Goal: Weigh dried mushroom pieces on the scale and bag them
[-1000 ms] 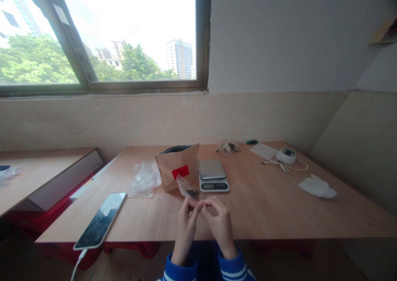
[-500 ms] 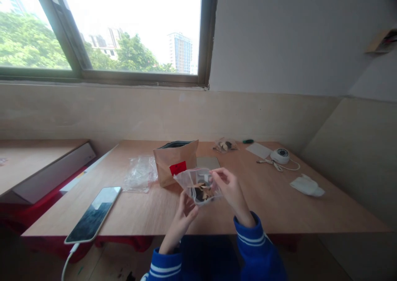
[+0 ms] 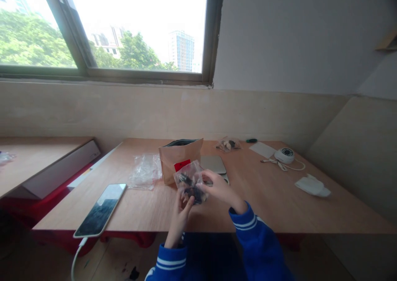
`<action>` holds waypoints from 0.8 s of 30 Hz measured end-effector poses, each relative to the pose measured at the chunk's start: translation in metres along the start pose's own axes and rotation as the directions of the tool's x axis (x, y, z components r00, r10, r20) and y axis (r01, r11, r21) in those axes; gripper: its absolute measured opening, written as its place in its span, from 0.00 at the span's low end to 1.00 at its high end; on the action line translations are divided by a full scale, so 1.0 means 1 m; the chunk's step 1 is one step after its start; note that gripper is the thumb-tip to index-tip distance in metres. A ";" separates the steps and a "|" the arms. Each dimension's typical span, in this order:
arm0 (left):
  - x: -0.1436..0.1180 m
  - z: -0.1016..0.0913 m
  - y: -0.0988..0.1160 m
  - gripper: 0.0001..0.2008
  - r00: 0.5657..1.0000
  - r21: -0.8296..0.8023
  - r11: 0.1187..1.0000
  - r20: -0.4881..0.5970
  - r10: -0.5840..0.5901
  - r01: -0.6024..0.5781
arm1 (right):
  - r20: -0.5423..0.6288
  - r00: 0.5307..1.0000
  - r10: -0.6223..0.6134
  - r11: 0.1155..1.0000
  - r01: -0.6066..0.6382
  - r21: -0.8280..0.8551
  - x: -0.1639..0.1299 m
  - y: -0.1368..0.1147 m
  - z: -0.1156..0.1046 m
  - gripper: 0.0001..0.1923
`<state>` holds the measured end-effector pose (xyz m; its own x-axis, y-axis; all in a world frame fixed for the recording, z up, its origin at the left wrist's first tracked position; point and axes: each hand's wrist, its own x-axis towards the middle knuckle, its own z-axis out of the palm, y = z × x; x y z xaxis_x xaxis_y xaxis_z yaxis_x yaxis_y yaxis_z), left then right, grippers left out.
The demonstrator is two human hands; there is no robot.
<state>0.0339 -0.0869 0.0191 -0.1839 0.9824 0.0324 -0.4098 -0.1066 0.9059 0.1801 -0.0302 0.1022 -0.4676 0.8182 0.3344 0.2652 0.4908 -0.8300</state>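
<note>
Between my hands is a clear plastic bag [image 3: 190,181] holding dark and tan dried pieces. My left hand [image 3: 183,208] grips its lower part, thumb in front. The fingers of my right hand [image 3: 215,185] pinch the bag's right side. Just behind it stands an upright brown paper pouch [image 3: 169,159] with a red label, its top gaping. A flat silvery device that looks like a small scale [image 3: 215,165] lies behind my right hand, partly covered by it. To the left of the pouch lies a stack of clear plastic bags [image 3: 144,171].
A phone [image 3: 101,210] with a white cable lies at the front left table edge. Toward the back are another filled bag [image 3: 228,144], a green-handled tool [image 3: 251,140] and a white sheet [image 3: 262,150]. A white dome camera [image 3: 284,155] and crumpled tissue [image 3: 312,186] are at right.
The bag's mouth was spread open between my hands; now the bag is more upright and flatter, turned toward the pouch. My right hand has moved left and lower. The view has shifted slightly.
</note>
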 end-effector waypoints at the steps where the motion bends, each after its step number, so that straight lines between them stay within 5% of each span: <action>1: 0.001 -0.002 -0.001 0.27 1.000 0.009 1.000 0.003 0.010 -0.010 | 0.059 0.998 -0.016 1.000 0.015 0.017 0.002 0.001 0.001 0.18; 6: 0.005 -0.010 -0.002 0.25 0.999 0.007 0.999 0.031 0.038 -0.038 | 0.175 0.979 -0.106 0.994 0.104 0.023 0.008 -0.003 0.005 0.26; 13: 0.004 -0.010 0.010 0.40 1.000 -0.061 0.998 -0.010 0.005 -0.005 | 0.218 0.968 -0.126 0.990 0.137 -0.036 0.011 -0.007 0.010 0.30; 19: 0.005 -0.016 0.007 0.30 1.000 0.029 0.999 -0.015 0.018 -0.018 | 0.219 0.964 -0.154 0.978 0.180 -0.108 0.011 0.004 0.021 0.37; 24: 0.009 -0.025 -0.002 0.24 0.995 0.061 0.998 -0.092 0.037 -0.031 | 0.166 0.985 -0.049 0.993 0.066 -0.102 0.011 0.006 0.029 0.27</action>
<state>0.0110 -0.0816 0.0067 -0.2804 0.9595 0.0266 -0.3486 -0.1276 0.9285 0.1521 -0.0266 0.0884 -0.6135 0.7323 0.2955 0.3185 0.5719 -0.7560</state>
